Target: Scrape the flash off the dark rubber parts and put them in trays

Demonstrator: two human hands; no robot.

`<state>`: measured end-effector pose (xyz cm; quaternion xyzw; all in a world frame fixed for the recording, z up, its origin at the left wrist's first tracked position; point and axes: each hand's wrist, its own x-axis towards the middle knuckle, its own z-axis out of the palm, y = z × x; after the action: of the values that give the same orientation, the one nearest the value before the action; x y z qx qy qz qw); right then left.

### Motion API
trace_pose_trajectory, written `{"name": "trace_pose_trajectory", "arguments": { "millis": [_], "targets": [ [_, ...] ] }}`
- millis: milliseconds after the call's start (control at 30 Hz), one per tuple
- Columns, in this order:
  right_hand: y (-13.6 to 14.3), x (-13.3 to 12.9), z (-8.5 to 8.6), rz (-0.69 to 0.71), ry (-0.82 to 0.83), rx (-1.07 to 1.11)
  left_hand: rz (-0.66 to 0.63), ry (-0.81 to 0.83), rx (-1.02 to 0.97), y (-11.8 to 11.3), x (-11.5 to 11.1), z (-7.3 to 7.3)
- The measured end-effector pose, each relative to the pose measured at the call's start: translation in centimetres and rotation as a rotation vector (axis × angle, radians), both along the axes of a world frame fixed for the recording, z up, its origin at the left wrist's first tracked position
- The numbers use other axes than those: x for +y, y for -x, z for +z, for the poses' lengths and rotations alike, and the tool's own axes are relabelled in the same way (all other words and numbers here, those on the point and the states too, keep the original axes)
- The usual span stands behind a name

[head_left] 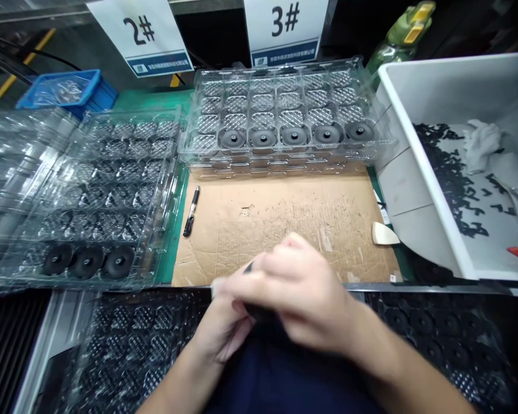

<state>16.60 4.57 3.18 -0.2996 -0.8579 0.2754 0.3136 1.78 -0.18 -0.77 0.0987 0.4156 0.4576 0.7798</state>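
Observation:
Near the front edge of the bench, my left hand (227, 325) and my right hand (300, 287) are together, both blurred by motion. Between them is a dark round part (261, 313), mostly covered by my fingers. My left hand is wrapped round it from the left and below. My right hand lies over the top with its fingers curled, and a small dark tip shows at them. Beyond my hands lies a cardboard sheet (250, 236) with small scraps on it. A clear tray stack (285, 155) behind it holds several black round parts (294, 135) in its front row.
Another clear tray (155, 230) with three black discs (87, 261) stands left. A pen (192, 211) and a cream-coloured scraper (384, 234) lie at the cardboard's sides. A white bin (431, 198) of small black pieces is right. More trays (129, 351) sit below the bench edge.

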Motion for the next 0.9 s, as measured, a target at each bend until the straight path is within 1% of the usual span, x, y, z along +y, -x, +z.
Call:
{"name": "trace_pose_trajectory", "arguments": {
  "millis": [33,100,133,167,233,300,333,367,400,433,467,567,600,633,667,700,733,767,800,833,867,900],
  "targets": [
    [-0.4,0.4,-0.7,-0.092,0.058,0.013,-0.014,-0.011,-0.025,0.1,0.1,0.0],
    [-1.4,0.8,-2.5,-0.309,0.175,0.013,-0.047,-0.036,-0.097,0.3,0.2,0.1],
    [-1.9,0.8,-3.7,-0.393,0.223,-0.002,-0.055,-0.049,-0.130,0.4,0.2,0.0],
    [-2.2,0.5,-5.0,-0.437,0.261,-0.026,-0.057,-0.057,-0.155,0.5,0.3,0.0],
    [-2.6,-0.6,-7.6,-0.429,0.319,-0.091,-0.045,-0.054,-0.165,0.7,0.2,-0.2],
    [-2.8,-1.9,-9.8,-0.400,0.346,-0.133,-0.034,-0.037,-0.157,0.8,0.2,-0.5],
    [-2.9,-2.3,-10.5,-0.392,0.354,-0.141,-0.034,-0.027,-0.153,0.8,0.2,-0.5],
    [-2.9,-2.6,-10.7,-0.393,0.360,-0.145,-0.038,-0.022,-0.154,0.7,0.2,-0.6],
    [-3.0,-2.7,-10.5,-0.402,0.365,-0.149,-0.044,-0.022,-0.160,0.6,0.2,-0.6],
    [-3.1,-2.6,-9.8,-0.424,0.370,-0.140,-0.053,-0.027,-0.170,0.5,0.2,-0.5],
    [-3.0,-2.4,-8.7,-0.461,0.374,-0.111,-0.061,-0.031,-0.179,0.4,0.3,-0.3],
    [-2.2,-2.1,-4.0,-0.594,0.323,0.084,-0.050,-0.030,-0.169,-0.1,0.4,0.1],
    [-1.7,-2.2,-2.4,-0.591,0.264,0.143,-0.043,-0.023,-0.157,-0.1,0.4,0.3],
    [-1.0,-2.5,-1.1,-0.545,0.182,0.183,-0.041,-0.013,-0.147,-0.1,0.4,0.3],
    [-0.4,-2.7,-0.2,-0.454,0.124,0.181,-0.041,-0.003,-0.136,-0.1,0.4,0.3],
    [0.1,-3.0,0.5,-0.362,0.094,0.161,-0.040,0.001,-0.124,0.1,0.4,0.3],
    [0.5,-3.2,0.8,-0.272,0.102,0.125,-0.036,0.002,-0.113,0.2,0.4,0.2],
    [0.9,-3.3,0.8,-0.202,0.144,0.082,-0.021,0.001,-0.100,0.4,0.4,0.1],
    [1.1,-3.2,0.7,-0.164,0.194,0.043,0.004,-0.003,-0.085,0.4,0.4,-0.1],
    [1.3,-3.1,0.5,-0.159,0.228,0.016,0.025,-0.008,-0.069,0.4,0.4,-0.2],
    [1.5,-2.9,0.3,-0.183,0.226,0.003,0.038,-0.007,-0.060,0.3,0.3,-0.3],
    [1.7,-2.7,0.1,-0.237,0.188,0.007,0.043,0.000,-0.059,0.2,0.2,-0.3]
  ]
}}
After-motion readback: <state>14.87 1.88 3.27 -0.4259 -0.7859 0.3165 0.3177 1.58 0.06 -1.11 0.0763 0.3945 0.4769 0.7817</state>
